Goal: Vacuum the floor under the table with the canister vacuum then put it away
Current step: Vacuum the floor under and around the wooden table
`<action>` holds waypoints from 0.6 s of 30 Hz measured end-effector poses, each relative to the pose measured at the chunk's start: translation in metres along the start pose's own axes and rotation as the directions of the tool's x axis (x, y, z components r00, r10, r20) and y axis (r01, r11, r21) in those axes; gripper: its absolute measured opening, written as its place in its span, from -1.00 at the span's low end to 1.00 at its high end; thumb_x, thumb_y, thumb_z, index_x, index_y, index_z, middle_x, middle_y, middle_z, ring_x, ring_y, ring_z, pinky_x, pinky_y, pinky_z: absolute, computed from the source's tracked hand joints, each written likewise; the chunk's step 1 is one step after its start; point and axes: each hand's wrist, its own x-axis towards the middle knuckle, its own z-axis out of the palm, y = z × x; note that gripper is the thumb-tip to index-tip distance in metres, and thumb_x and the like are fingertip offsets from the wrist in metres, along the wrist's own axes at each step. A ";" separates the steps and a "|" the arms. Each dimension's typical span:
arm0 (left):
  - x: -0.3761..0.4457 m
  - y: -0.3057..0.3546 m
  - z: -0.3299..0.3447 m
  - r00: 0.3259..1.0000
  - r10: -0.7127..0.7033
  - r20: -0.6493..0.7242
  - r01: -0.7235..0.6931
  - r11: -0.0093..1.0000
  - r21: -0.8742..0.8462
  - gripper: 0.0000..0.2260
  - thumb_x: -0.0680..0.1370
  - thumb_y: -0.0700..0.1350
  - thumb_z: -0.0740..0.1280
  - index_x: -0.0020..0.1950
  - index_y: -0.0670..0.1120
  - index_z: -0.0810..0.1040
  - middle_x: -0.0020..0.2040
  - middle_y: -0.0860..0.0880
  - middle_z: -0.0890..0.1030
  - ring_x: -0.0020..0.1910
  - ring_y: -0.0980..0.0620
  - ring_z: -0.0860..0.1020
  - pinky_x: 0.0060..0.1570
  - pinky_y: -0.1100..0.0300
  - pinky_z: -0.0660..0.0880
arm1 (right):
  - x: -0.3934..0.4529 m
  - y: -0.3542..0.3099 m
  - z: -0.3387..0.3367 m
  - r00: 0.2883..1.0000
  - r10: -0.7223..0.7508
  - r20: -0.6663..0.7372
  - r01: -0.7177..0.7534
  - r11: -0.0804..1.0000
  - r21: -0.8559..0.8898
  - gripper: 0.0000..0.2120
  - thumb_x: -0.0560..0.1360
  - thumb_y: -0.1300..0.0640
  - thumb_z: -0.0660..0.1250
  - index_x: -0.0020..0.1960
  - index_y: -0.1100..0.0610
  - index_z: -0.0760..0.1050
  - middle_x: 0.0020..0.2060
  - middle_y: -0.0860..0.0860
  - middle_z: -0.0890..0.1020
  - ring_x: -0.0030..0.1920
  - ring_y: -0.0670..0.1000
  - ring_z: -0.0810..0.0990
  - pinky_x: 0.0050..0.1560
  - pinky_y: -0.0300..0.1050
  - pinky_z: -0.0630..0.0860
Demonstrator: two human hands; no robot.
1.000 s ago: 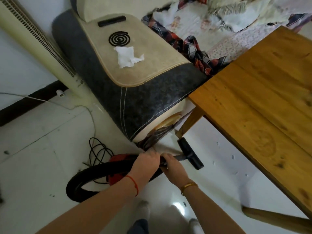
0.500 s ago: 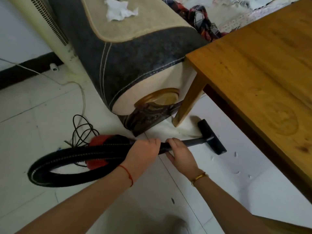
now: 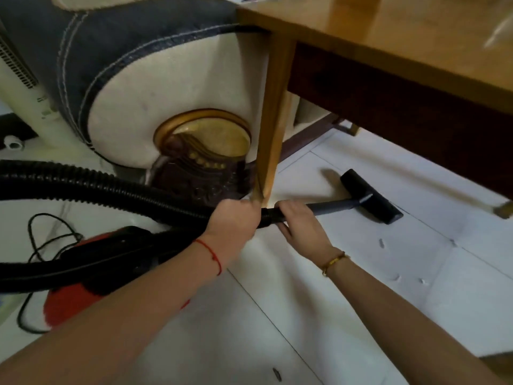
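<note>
Two bare hands hold a canister vacuum's hose and wand low over a white tiled floor (image 3: 347, 287). The left hand (image 3: 231, 220), with a red string at its wrist, has its fingers curled around the end of the black ribbed hose (image 3: 111, 187). The right hand (image 3: 301, 220), wearing a gold bracelet, sits just beside it and wraps the black collar where the hose meets the grey wand (image 3: 333, 205). The wand runs forward and to the right from the right hand to a flat black floor nozzle (image 3: 370, 197), which lies on the tiles just under the edge of the wooden tabletop (image 3: 402, 31). A wooden table leg (image 3: 273, 120) stands straight ahead of the two hands, its foot hidden behind the left knuckles. Left of and behind the left hand, the hose loops out past the frame edge and returns to the red and black canister body (image 3: 72, 307), which rests on the floor partly covered by the left forearm. A thin black power cord (image 3: 41, 237) lies in loose loops beside the canister. Beyond the hands rises a sofa arm (image 3: 133, 79) in grey and cream fabric with a gold oval trim. A few small pale scraps (image 3: 382, 243) dot the tiles to the right of the right hand; what they are is too small to tell. The far space under the table is dark and hard to make out.
</note>
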 end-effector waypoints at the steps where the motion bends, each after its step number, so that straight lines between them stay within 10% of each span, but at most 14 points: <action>1: 0.005 0.010 0.002 1.000 -0.008 -0.018 0.008 1.000 -0.006 -0.81 0.60 -0.12 0.20 0.19 -0.11 0.41 0.07 -0.05 0.57 -0.02 -0.04 0.60 -0.23 0.16 0.33 | -0.005 0.007 0.000 1.000 0.019 -0.012 -0.019 1.000 -0.015 -0.88 0.52 0.11 0.31 0.01 0.12 0.43 -0.13 0.05 0.53 -0.12 0.06 0.46 -0.11 -0.19 0.25; 7: 0.014 0.053 -0.004 0.997 0.038 -0.064 -0.037 0.999 0.016 -0.75 0.60 -0.07 0.21 0.24 -0.14 0.37 0.09 -0.06 0.56 -0.02 -0.03 0.60 -0.46 0.20 0.14 | -0.030 0.019 -0.017 0.995 0.092 -0.031 -0.091 0.996 0.016 -0.79 0.43 0.13 0.37 0.03 0.14 0.46 -0.13 0.03 0.54 -0.12 0.05 0.46 -0.10 -0.17 0.32; 18: -0.010 0.019 -0.036 0.960 0.199 -0.197 -0.198 0.980 0.024 -0.72 0.61 0.00 0.18 0.24 -0.12 0.35 0.10 -0.07 0.54 -0.01 -0.06 0.60 -0.26 0.12 0.32 | -0.027 -0.020 -0.046 0.990 0.137 -0.019 -0.138 0.987 -0.085 -0.83 0.45 0.17 0.33 -0.01 0.19 0.42 -0.14 0.11 0.52 -0.12 0.12 0.46 -0.18 -0.08 0.30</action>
